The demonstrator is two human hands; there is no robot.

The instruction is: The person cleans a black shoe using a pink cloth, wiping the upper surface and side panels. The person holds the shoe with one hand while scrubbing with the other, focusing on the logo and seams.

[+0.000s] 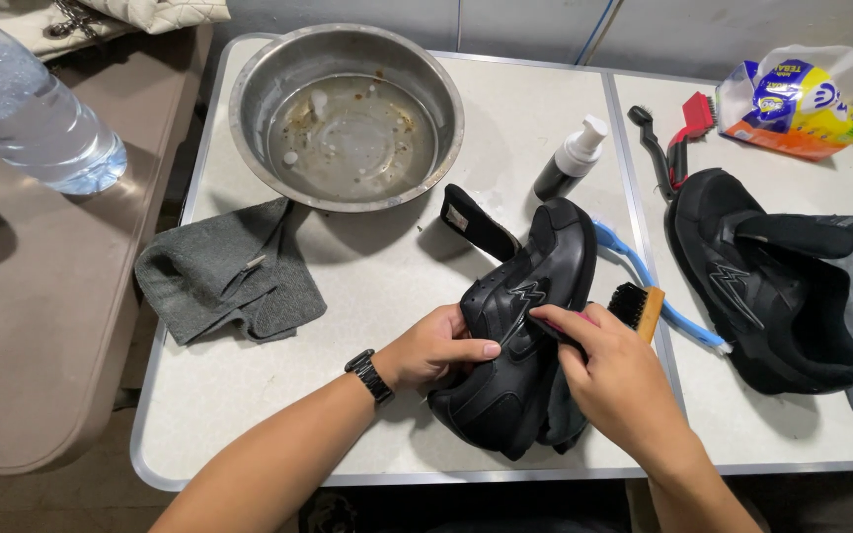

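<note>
Gripping a black sneaker [520, 336] tilted on its side near the front edge of the bench [387, 286], left hand [436, 350] wraps the heel side, fingers curled around it. Right hand [609, 375] pinches a dark cloth [560, 410], pressing it on the shoe's side. Wooden brush [639, 306] lies just beside. Second black sneaker [772, 286] sits well to the right; steel bowl [346, 114] and grey rag [229, 271] behind left.

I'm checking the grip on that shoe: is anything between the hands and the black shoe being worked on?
Nothing stands between the left hand and the black shoe; it rests directly on the side. The right hand presses a small dark tool against the shoe, so that alone lies between them.
</note>
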